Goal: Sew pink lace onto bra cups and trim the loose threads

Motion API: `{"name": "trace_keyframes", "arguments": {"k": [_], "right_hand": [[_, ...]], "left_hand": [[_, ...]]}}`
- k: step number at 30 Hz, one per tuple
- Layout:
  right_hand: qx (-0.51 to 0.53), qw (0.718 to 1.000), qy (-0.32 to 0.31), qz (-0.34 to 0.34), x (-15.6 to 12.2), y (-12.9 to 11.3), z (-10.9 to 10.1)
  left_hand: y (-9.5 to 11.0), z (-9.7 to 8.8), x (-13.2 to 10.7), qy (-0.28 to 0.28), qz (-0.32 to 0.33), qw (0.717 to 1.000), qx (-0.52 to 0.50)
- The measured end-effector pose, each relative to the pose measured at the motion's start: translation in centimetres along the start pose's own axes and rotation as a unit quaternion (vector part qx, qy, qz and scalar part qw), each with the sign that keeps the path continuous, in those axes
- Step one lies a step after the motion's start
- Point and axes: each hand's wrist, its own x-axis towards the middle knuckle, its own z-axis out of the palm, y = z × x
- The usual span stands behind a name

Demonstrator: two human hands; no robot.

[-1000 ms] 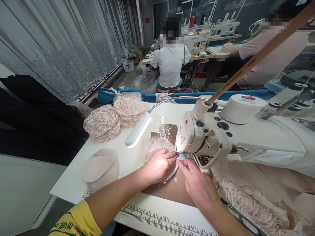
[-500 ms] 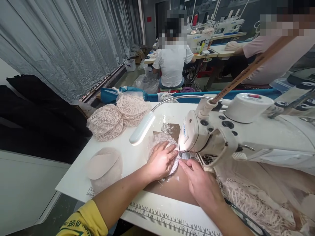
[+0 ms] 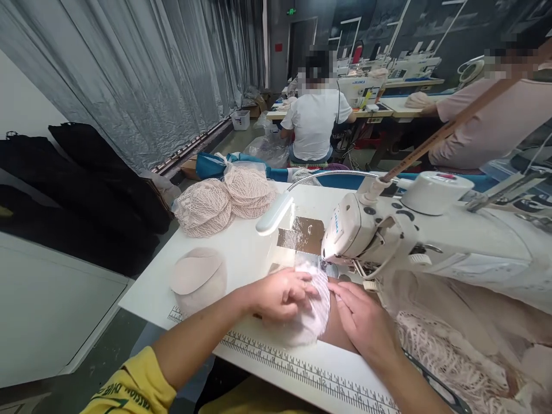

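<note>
Beneath the sewing machine's head, near its needle area, lies a pale, ribbed-looking lace cup piece [image 3: 318, 313], brightly lit by the lamp. My left hand [image 3: 282, 293] bends its fingers over the left and upper part of this piece, gripping the fabric. At its right edge, my right hand [image 3: 362, 313] pinches with thumb and forefinger; the fingertips partly hide the edge. The white sewing machine [image 3: 351, 227] stands just beyond both hands. Part of the cup's left side is covered by my left hand.
Stacked lace cups [image 3: 204, 207] sit at the table's back left. Smooth beige cup pieces [image 3: 198, 279] lie at left. A lamp [image 3: 273, 215] on a bendable neck hangs over the table. Lace fabric [image 3: 448, 345] is heaped at right. A co-worker in white [image 3: 317, 123] sits ahead.
The lace cup has come away from the needle area towards me and shows more of its surface. My left hand has bent its fingers more. The camera view has shifted.
</note>
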Motion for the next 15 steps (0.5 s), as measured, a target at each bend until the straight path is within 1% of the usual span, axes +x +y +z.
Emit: {"name": "trace_keyframes", "arguments": {"k": [1,2,4,5,6,7,9,11,13,15], "right_hand": [[0.010,1.000,-0.004,0.008,0.0,0.0,-0.1],[0.018,1.000,-0.010,0.015,-0.1,-0.1,-0.2],[0.033,0.999,-0.019,0.021,-0.2,0.0,-0.2],[0.038,0.999,-0.022,0.022,-0.2,0.0,-0.2],[0.040,0.999,-0.021,0.021,-0.3,0.1,0.0],[0.037,0.999,-0.018,0.017,-0.4,0.3,0.1],[0.017,1.000,0.001,-0.001,-0.4,0.6,0.5],[-0.026,0.999,0.004,-0.029,-0.4,0.8,0.8],[-0.089,0.995,-0.024,-0.050,-0.2,0.8,0.9],[-0.147,0.986,-0.052,-0.055,-0.2,0.7,0.9]], "left_hand": [[0.5,0.1,-0.5,0.025,0.017,0.999,-0.018],[0.9,0.3,-0.8,0.065,0.015,0.998,-0.023],[1.5,0.7,-1.1,0.142,-0.027,0.990,-0.002],[1.6,0.9,-1.0,0.158,-0.050,0.986,0.021],[1.6,1.2,-0.8,0.156,-0.063,0.984,0.049],[1.5,1.4,-0.4,0.142,-0.065,0.985,0.079],[1.1,1.9,0.5,0.101,-0.039,0.986,0.129],[0.9,2.3,1.3,0.076,-0.005,0.984,0.159],[0.8,2.5,1.9,0.067,0.004,0.982,0.177],[0.9,2.4,2.2,0.059,-0.010,0.979,0.195]]}}
